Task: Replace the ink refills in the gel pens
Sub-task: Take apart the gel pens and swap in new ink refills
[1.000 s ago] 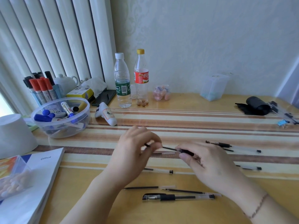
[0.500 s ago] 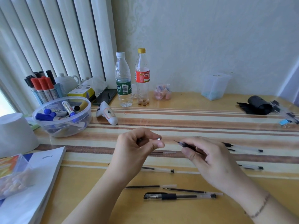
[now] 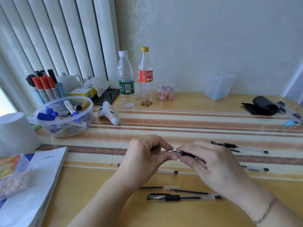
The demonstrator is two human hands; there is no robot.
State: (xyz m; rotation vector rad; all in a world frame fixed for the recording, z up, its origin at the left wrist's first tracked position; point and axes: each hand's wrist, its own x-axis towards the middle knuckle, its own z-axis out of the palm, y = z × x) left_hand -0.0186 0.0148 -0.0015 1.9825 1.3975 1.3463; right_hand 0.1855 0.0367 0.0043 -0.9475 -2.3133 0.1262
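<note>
Head view: apart before, left hand [image 3: 146, 154] and right hand [image 3: 211, 163] now meet, pinching one pen [image 3: 183, 152]

Table [image 3: 196, 122] — yellow, brown-striped.

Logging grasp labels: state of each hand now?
Left hand: closed, pinching the pen tip.
Right hand: closed on the pen.

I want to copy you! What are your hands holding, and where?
Right hand grips the gel pen by its black grip; left hand pinches its metal tip.
</note>
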